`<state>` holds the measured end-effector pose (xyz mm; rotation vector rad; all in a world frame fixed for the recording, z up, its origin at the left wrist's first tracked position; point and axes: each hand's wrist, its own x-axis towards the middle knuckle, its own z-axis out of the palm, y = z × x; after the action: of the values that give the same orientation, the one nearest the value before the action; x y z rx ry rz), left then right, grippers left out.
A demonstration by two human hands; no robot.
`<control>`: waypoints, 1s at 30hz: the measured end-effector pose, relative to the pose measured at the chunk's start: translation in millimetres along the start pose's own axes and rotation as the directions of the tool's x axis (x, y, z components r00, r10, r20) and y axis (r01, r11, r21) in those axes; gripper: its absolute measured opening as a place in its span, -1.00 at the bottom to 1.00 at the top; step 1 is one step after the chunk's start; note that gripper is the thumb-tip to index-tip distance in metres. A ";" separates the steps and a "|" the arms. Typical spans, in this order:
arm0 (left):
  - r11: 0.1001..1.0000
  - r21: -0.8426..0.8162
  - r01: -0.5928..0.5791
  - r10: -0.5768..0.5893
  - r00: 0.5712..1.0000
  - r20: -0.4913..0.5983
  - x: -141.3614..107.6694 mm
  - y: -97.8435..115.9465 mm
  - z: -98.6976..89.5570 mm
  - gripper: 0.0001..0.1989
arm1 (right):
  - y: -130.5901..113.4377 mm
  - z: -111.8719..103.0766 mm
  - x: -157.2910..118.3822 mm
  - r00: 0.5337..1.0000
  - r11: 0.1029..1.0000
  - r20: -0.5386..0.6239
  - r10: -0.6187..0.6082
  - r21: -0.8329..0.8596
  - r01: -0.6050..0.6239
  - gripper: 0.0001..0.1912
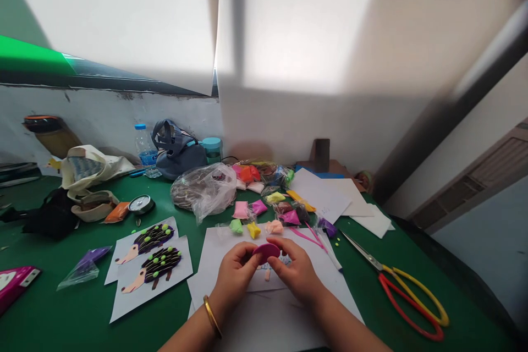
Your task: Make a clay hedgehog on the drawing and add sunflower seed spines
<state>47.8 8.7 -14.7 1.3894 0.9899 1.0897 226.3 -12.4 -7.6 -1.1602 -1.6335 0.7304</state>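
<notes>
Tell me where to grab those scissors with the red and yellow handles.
Grip the scissors by their looped handles, coming from above on the right: they lie flat on the table, blades pointing the other way, so the loops are the safe part.

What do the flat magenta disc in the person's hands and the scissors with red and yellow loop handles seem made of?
The flat magenta disc held by the left hand and right hand looks like soft modelling clay: matte, smooth, unshiny. The scissors seem to have steel blades, given their metallic sheen, and probably glossy plastic handles.

Bright, soft light from pale panels (305, 22) barely shadows the hands (297, 278).
</notes>
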 end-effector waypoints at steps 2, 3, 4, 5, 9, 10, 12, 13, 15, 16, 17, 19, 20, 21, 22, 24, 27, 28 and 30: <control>0.999 0.038 -0.008 0.007 1.000 0.027 -0.5 -0.9 0.0 -0.71 | 0.4 0.6 -0.2 0.999 1.000 -0.020 0.025 0.015 -0.025 -0.76; 0.999 0.049 -0.012 0.011 0.999 0.034 -0.7 -1.3 0.2 -0.72 | 0.4 0.8 -0.2 0.999 0.999 -0.022 0.034 0.016 -0.034 -0.79; 0.998 0.052 -0.016 0.014 0.999 0.036 -0.8 -1.4 0.3 -0.72 | 0.2 0.9 -0.1 0.999 0.999 -0.024 0.041 0.013 -0.041 -0.80; 0.998 0.054 -0.019 0.018 0.999 0.032 -0.8 -1.3 0.4 -0.71 | -0.1 1.1 -0.1 0.999 0.999 -0.026 0.046 0.009 -0.046 -0.80; 0.993 0.107 -0.049 0.051 0.999 -0.013 -0.7 0.8 -0.4 -0.71 | -2.2 2.7 0.0 0.998 0.998 -0.004 0.057 -0.010 -0.057 -0.84; 0.991 0.122 -0.058 0.061 0.998 -0.017 -0.8 1.3 -0.8 -0.71 | -2.7 3.2 -0.1 0.998 0.998 0.010 0.061 -0.016 -0.061 -0.87; 0.989 0.129 -0.070 0.073 0.997 -0.014 -1.0 1.7 -1.2 -0.71 | -3.0 4.2 -0.3 0.997 0.997 0.029 0.072 -0.025 -0.072 -0.90; 0.990 0.120 -0.074 0.075 0.997 -0.010 -1.0 1.6 -1.3 -0.71 | -2.9 4.5 -0.3 0.996 0.997 0.033 0.077 -0.026 -0.076 -0.90; 0.994 0.085 -0.073 0.074 0.997 -0.007 -1.1 1.3 -1.1 -0.72 | -2.3 4.4 -0.1 0.996 0.997 0.034 0.081 -0.017 -0.080 -0.88; 0.995 0.067 -0.069 0.069 0.998 -0.006 -1.0 1.2 -1.1 -0.71 | -1.9 4.1 0.1 0.996 0.997 0.032 0.082 -0.010 -0.082 -0.87; 0.997 0.056 -0.060 0.060 0.998 -0.008 -0.8 1.3 -1.0 -0.70 | -1.5 3.7 0.2 0.996 0.996 0.030 0.084 -0.003 -0.084 -0.87; 0.997 0.060 -0.037 0.038 0.999 -0.018 -0.2 1.7 -1.3 -0.71 | -1.2 3.1 0.5 0.995 0.996 0.028 0.091 0.011 -0.091 -0.86; 0.997 0.073 -0.028 0.030 0.999 -0.024 0.0 2.0 -1.6 -0.72 | -1.1 3.0 0.6 0.995 0.995 0.031 0.096 0.013 -0.096 -0.87; 0.996 0.085 -0.024 0.026 0.999 -0.030 0.1 2.1 -1.8 -0.72 | -1.2 3.1 0.7 0.994 0.995 0.038 0.101 0.010 -0.101 -0.87; 0.995 0.092 -0.025 0.028 0.999 -0.034 0.2 2.2 -2.1 -0.72 | -1.3 3.3 0.6 0.993 0.994 0.046 0.105 0.007 -0.105 -0.88; 0.994 0.098 -0.041 0.045 0.998 -0.034 -0.2 1.7 -2.5 -0.72 | -1.6 4.0 0.5 0.993 0.995 0.057 0.104 -0.003 -0.104 -0.89; 0.993 0.091 -0.076 0.078 0.997 -0.019 -1.2 0.3 -2.3 -0.73 | -2.3 5.2 0.1 0.994 0.996 0.063 0.091 -0.002 -0.091 -0.88; 0.992 0.087 -0.086 0.088 0.996 -0.015 -1.4 0.0 -2.1 -0.73 | -2.7 5.5 -0.1 0.993 0.996 0.069 0.093 0.002 -0.093 -0.88; 0.989 0.099 -0.108 0.109 0.994 -0.009 -1.8 0.3 -2.0 -0.74 | -4.0 6.0 -0.3 0.991 0.994 0.086 0.105 -0.002 -0.105 -0.89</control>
<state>45.4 7.4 -14.6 1.5315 0.9995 1.1457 219.3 -13.8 -6.3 -1.2348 -1.6517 0.8599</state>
